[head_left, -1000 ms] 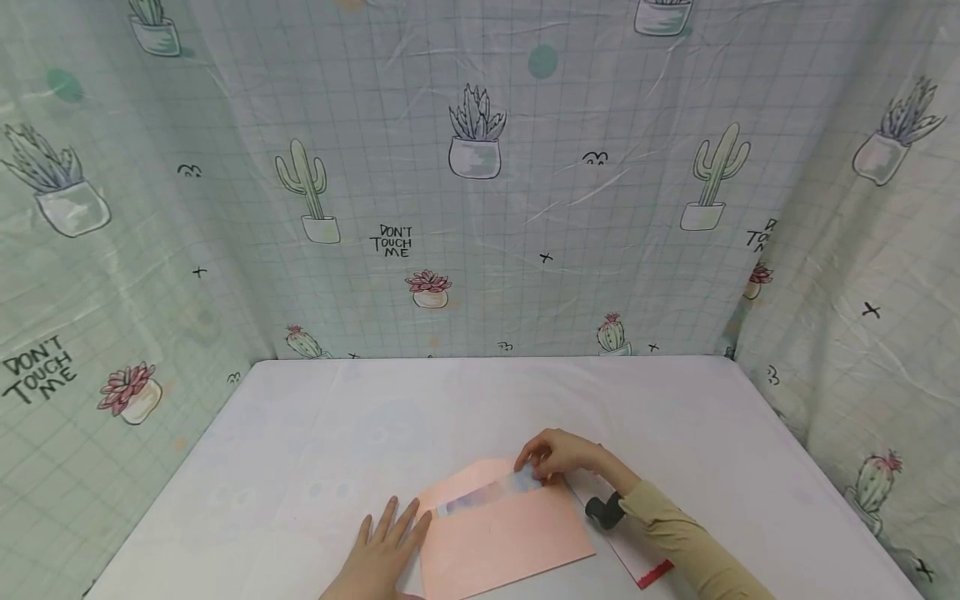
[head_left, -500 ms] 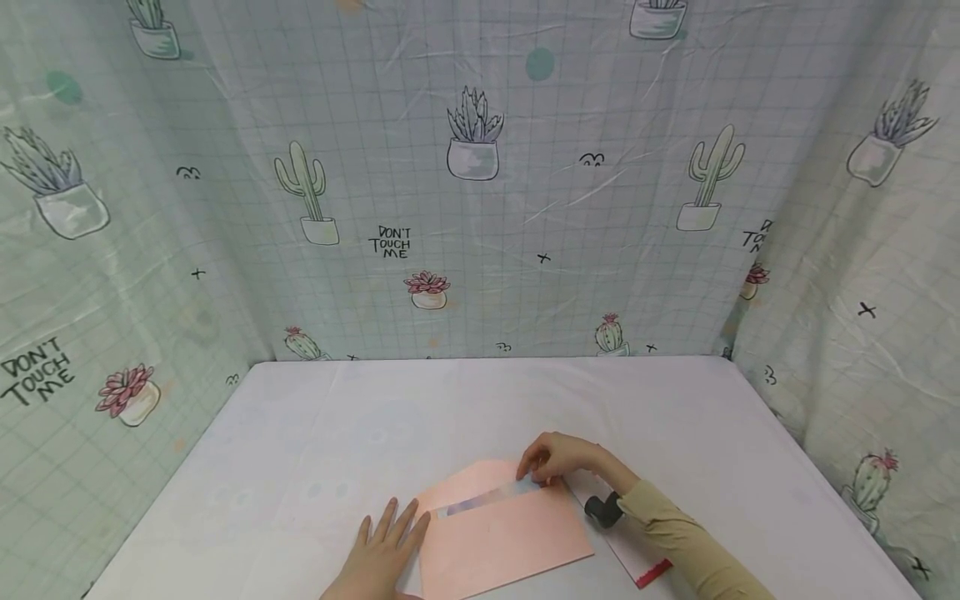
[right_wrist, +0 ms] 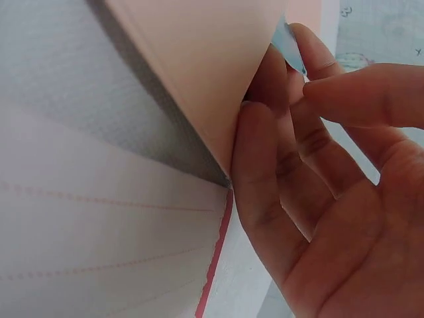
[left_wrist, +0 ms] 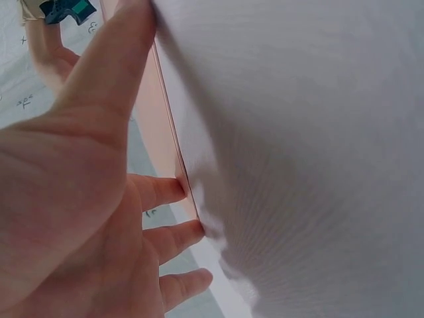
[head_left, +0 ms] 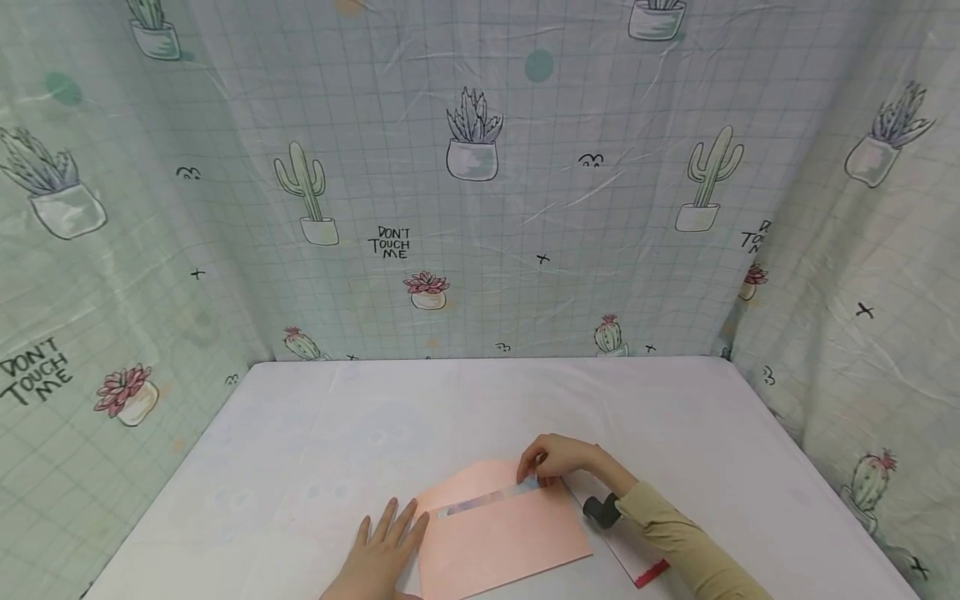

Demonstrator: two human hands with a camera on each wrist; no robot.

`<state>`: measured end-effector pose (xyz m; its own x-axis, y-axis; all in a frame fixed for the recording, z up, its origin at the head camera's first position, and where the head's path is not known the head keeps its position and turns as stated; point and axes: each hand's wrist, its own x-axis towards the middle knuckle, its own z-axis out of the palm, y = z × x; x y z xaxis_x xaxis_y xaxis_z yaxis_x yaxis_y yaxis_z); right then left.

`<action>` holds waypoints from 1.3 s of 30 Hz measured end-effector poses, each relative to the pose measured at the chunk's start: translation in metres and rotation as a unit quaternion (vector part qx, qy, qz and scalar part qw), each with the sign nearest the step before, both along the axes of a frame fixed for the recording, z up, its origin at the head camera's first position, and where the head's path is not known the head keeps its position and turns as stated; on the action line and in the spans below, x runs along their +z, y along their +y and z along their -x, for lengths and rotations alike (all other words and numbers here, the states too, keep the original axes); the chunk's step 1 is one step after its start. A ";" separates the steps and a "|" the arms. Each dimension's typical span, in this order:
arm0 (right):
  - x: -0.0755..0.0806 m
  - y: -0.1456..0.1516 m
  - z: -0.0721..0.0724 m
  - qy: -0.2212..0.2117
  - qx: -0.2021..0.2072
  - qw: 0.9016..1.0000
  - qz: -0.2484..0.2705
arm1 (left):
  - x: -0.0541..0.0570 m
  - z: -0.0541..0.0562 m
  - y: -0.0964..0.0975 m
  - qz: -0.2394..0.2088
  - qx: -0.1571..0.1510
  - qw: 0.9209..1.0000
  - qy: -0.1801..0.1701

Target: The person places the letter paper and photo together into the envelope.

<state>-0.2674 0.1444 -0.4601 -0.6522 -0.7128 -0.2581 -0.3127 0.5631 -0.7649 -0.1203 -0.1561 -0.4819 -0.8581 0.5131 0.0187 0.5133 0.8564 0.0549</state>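
A pink envelope point(head_left: 502, 542) lies on the white table with its flap point(head_left: 472, 477) folded back. From its mouth shows a narrow strip of a pastel blue-and-purple sheet of paper point(head_left: 483, 501); the rest is hidden inside. My right hand point(head_left: 551, 458) pinches the sheet's right end between thumb and fingers. In the right wrist view the sheet's blue corner point(right_wrist: 289, 50) sits at the fingertips, while other fingers touch the envelope's edge point(right_wrist: 205, 73). With fingers spread, my left hand point(head_left: 378, 554) rests flat along the envelope's left edge, its fingertips touching it point(left_wrist: 165, 132).
A white ruled paper pad point(head_left: 626, 550) with a red edge lies under the right forearm. A dark wrist camera point(head_left: 602, 511) is strapped at the right wrist. Printed cloth point(head_left: 480, 208) hangs behind and on both sides of the table point(head_left: 360, 417).
The strip of paper showing above the envelope's pocket has become narrower as the sheet slid down inside. My right hand has lowered slightly with it. The left hand stays in place.
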 end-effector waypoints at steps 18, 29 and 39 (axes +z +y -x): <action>0.003 -0.023 -0.046 0.342 -0.002 0.927 -0.153 | 0.002 0.003 -0.002 0.007 -0.005 1.000 0.001; -0.009 -0.046 -0.063 0.460 0.044 0.860 -0.218 | -0.001 0.007 -0.001 -0.007 -0.033 0.999 0.031; -0.016 -0.058 -0.066 0.513 0.069 0.829 -0.210 | 0.007 0.007 0.001 -0.013 -0.014 0.999 -0.028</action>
<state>-0.2017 0.0863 -0.4760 -0.6023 -0.7862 0.1383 -0.7608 0.6177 0.1989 -0.1269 -0.1551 -0.4745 -0.8436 0.5367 -0.0164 0.5323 0.8399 0.1058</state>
